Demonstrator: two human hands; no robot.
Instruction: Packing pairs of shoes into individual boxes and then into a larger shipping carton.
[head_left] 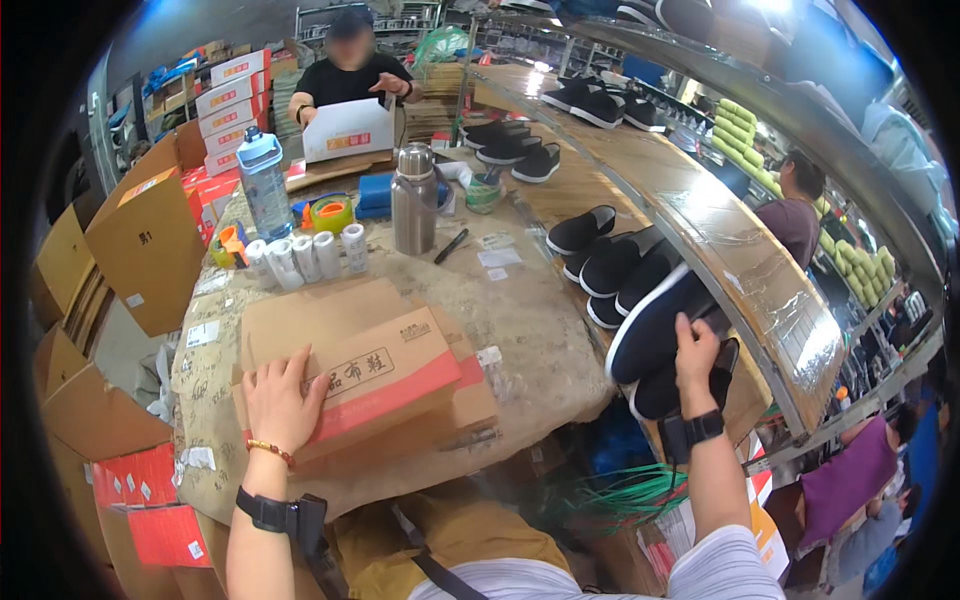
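Note:
My left hand (280, 402) lies with fingers spread on a brown and red cardboard shoebox (410, 345) at the near side of the table. A second brown and red box (475, 400) shows from underneath it. To the right, my right hand (694, 362) grips a black cloth shoe (648, 335) with a white sole edge, tilted up off the shelf. Another black shoe (655, 395) is just below, partly hidden by that hand and the held shoe. More black shoes (612, 268) sit close together on the shelf beyond.
On the covered table (540, 345) stand a steel flask (415, 205), a blue water bottle (265, 185), white label rolls (305, 258), tape (330, 212) and a pen (452, 246). Across it, another person (350, 85) handles a white box (348, 130). Metal-edged shelving (740, 290) overhangs the right side.

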